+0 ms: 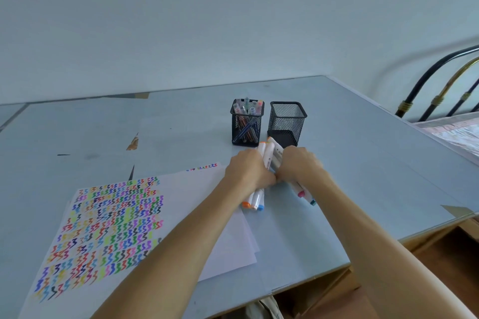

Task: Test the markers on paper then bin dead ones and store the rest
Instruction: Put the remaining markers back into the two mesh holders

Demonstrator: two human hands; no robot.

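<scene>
A bundle of white markers (pixel 269 156) with coloured caps lies on the table between my two hands. My left hand (pixel 248 171) grips the bundle from the left, and capped ends stick out below it. From the right, my right hand (pixel 300 166) curls round the same bundle, with two more markers (pixel 303 194) under it. Behind them stand two black mesh cups. The left cup (pixel 246 122) holds several pens and markers. Nothing shows through the mesh of the right cup (pixel 287 122). Stacked white paper (pixel 108 225) covered with coloured squiggles lies at the left.
The pale blue table (pixel 363 163) ends at a near edge on the right, with brown floor below. A metal bed frame (pixel 445 85) stands beyond the table's right side. A plain wall is behind the table.
</scene>
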